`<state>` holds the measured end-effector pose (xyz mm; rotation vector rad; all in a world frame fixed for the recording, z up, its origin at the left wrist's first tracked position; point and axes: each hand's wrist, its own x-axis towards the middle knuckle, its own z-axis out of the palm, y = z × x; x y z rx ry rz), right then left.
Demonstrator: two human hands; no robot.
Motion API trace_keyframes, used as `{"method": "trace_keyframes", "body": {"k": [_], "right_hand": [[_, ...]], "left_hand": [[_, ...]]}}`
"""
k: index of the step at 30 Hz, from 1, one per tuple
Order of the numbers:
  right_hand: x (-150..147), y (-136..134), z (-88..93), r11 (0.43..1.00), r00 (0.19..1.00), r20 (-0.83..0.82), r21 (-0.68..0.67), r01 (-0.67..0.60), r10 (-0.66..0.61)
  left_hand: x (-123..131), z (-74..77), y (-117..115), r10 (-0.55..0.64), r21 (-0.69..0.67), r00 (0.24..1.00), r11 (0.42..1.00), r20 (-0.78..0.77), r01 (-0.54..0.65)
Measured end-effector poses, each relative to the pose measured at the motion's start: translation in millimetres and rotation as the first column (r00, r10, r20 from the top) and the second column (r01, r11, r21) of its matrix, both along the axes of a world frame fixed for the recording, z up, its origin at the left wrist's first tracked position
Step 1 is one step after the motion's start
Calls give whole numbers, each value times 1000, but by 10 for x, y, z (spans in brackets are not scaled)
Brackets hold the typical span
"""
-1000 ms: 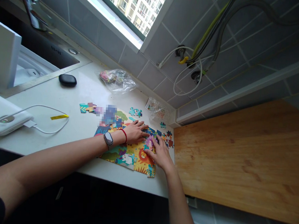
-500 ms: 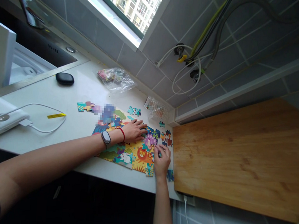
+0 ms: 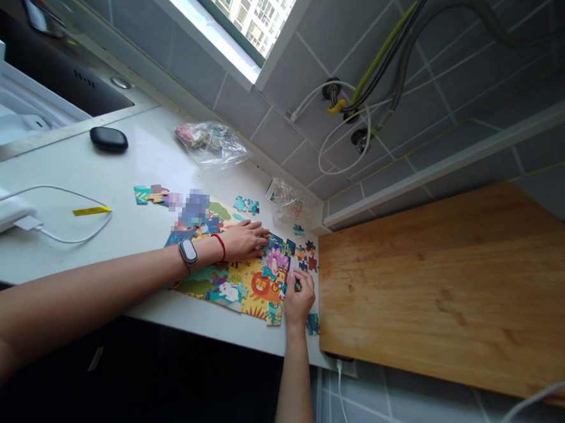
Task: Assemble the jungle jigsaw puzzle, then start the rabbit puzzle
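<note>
A colourful jigsaw puzzle (image 3: 261,287) with a lion, a rabbit and a peacock lies partly joined on the white counter. Across its upper middle my left hand (image 3: 245,240) rests flat, fingers stretched out. At the puzzle's right edge my right hand (image 3: 300,295) is closed, its fingers curled round a small dark puzzle piece (image 3: 298,286) that is mostly hidden. Loose pieces (image 3: 307,254) lie just beyond that hand, and a dark blue piece (image 3: 312,324) is to its right. Joined teal pieces (image 3: 246,204) lie above the puzzle; another joined strip (image 3: 152,194) is at its upper left.
A wooden board (image 3: 440,291) borders the counter on the right. Along the wall lie a clear plastic bag (image 3: 212,145) and a smaller one (image 3: 290,202). A black oval case (image 3: 109,139) and a white device with a cable (image 3: 5,210) are at left, near the sink (image 3: 56,73).
The camera view has shifted slightly, moving the scene left. My right hand has curled more and turned at the puzzle's right edge. My left hand stays flat on the puzzle.
</note>
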<state>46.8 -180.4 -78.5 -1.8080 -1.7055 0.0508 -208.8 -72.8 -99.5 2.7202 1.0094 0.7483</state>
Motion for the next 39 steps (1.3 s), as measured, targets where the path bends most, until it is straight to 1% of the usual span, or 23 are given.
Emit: {"method": "trace_keyframes", "body": {"k": [2, 5, 12, 16, 19, 22, 25, 27, 30, 33, 36, 39], "right_hand": [[11, -1, 13, 999, 999, -17, 30, 40, -39], [13, 0, 24, 997, 997, -65, 63, 54, -50], [-8, 7, 36, 999, 996, -85, 19, 32, -30], [-6, 4, 33, 999, 997, -68, 17, 31, -30], [14, 8, 1, 999, 998, -61, 45, 18, -15], [45, 22, -51, 994, 998, -59, 111, 3, 4], [69, 36, -89, 988, 998, -68, 157, -7, 18], [75, 39, -97, 987, 997, -73, 158, -12, 24], [70, 34, -90, 989, 996, -79, 148, -17, 29], [65, 30, -85, 990, 996, -81, 142, -19, 31], [70, 33, -91, 990, 997, -76, 140, -21, 32], [78, 38, -100, 990, 997, -67, 137, -20, 30]], "left_hand": [[-1, 3, 2, 1, -11, 1000, 1000, 4, -1], [-1, 15, 1, -2, -24, 1000, 1000, 6, 3], [-18, 69, -5, -13, -21, 1000, 1000, 2, 13], [-12, 68, -4, -10, -22, 1000, 1000, 1, 10], [-4, 55, -6, -7, -27, 1000, 1000, 13, 8], [-5, 60, 1, -11, -37, 999, 999, 35, 13], [-21, 105, 35, 9, -104, 996, 995, 91, 1], [-39, 152, 68, 84, -176, 986, 983, 146, -58], [-68, 220, 109, 248, -271, 929, 947, 276, -172], [-87, 267, 126, 367, -380, 825, 902, 430, -203], [-98, 293, 133, 423, -444, 736, 876, 528, -185], [-104, 299, 143, 442, -450, 695, 873, 568, -188]]}}
